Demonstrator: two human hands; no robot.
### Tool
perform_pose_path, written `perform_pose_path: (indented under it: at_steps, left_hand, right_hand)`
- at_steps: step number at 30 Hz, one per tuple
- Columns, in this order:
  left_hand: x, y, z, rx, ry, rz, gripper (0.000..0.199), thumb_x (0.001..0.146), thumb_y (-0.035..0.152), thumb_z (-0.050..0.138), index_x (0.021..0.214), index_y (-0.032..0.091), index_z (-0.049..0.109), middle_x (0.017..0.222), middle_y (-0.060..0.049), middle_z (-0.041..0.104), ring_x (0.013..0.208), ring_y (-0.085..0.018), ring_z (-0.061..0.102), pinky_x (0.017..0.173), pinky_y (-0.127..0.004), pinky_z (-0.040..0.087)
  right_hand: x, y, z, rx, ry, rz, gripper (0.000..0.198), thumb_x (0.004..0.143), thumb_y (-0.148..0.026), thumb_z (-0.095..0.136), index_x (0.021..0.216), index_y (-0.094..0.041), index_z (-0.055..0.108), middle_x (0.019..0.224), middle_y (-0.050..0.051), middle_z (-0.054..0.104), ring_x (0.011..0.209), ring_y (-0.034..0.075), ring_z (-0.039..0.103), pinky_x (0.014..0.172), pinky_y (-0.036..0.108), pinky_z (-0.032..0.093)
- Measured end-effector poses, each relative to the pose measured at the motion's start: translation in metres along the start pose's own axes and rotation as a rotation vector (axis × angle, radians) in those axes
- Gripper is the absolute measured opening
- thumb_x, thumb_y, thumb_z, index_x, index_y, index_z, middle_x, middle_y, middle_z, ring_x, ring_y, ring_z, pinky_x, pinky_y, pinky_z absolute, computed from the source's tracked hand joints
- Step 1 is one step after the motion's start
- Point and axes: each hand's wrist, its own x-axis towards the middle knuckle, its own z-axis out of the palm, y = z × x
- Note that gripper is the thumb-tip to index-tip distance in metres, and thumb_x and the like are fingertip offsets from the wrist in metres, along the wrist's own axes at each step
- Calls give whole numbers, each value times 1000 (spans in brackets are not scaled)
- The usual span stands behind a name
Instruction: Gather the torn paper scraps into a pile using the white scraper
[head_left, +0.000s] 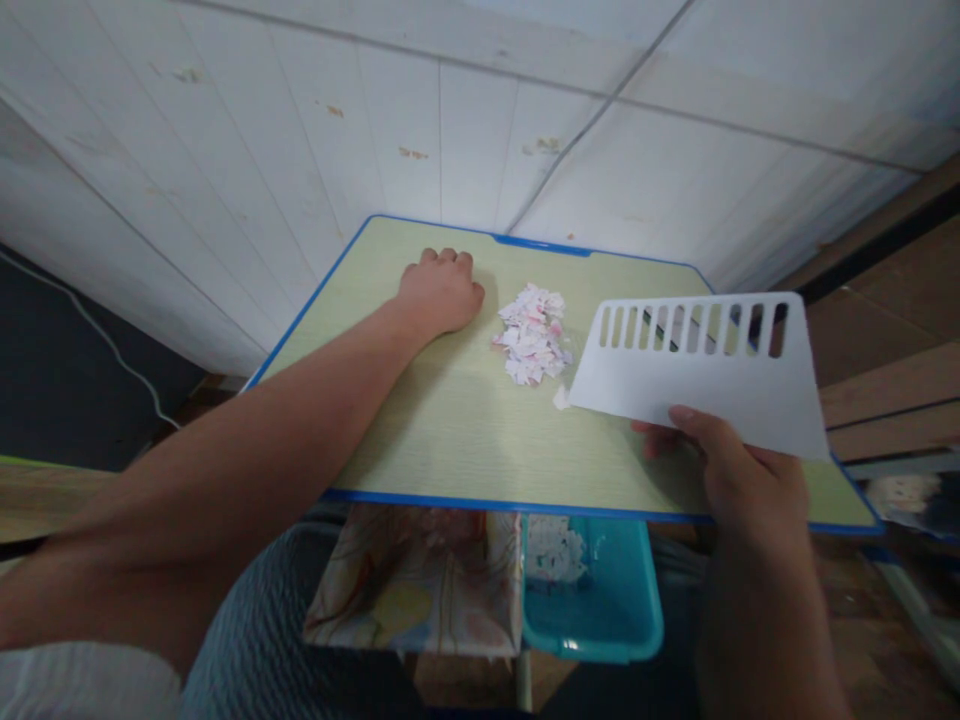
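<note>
My left hand point(442, 292) rests on the pale green tabletop point(465, 430), its fingers curled into a fist and nothing seen in it. Just right of it lies a heap of small torn paper scraps point(532, 335), white with some pink. My right hand point(739, 465) grips the near edge of a flat white plastic sheet with a row of slots point(690, 385), thumb on top and fingers beneath. The sheet is held over the right side of the table, its left corner close to the heap. A loose scrap point(562, 398) lies by that corner.
Below the table's blue front edge point(480, 502) sit a turquoise plastic basin point(630, 600) with white scraps inside and a patterned box or bag point(412, 600). A white panelled wall point(472, 130) stands behind the table, with a grey cable point(600, 112) running down it.
</note>
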Motion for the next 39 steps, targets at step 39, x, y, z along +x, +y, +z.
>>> perform_pose_path:
  at_steps: [39]
  left_hand:
    - [-2, 1, -1, -7, -10, -4, 58, 123, 36, 46, 172, 14, 67, 175, -26, 70, 168, -45, 59, 135, -58, 54]
  right_hand:
    - [-2, -9, 4, 111, 31, 33, 25, 90, -35, 88, 67, -27, 80, 69, 4, 80, 59, 23, 72, 63, 39, 62]
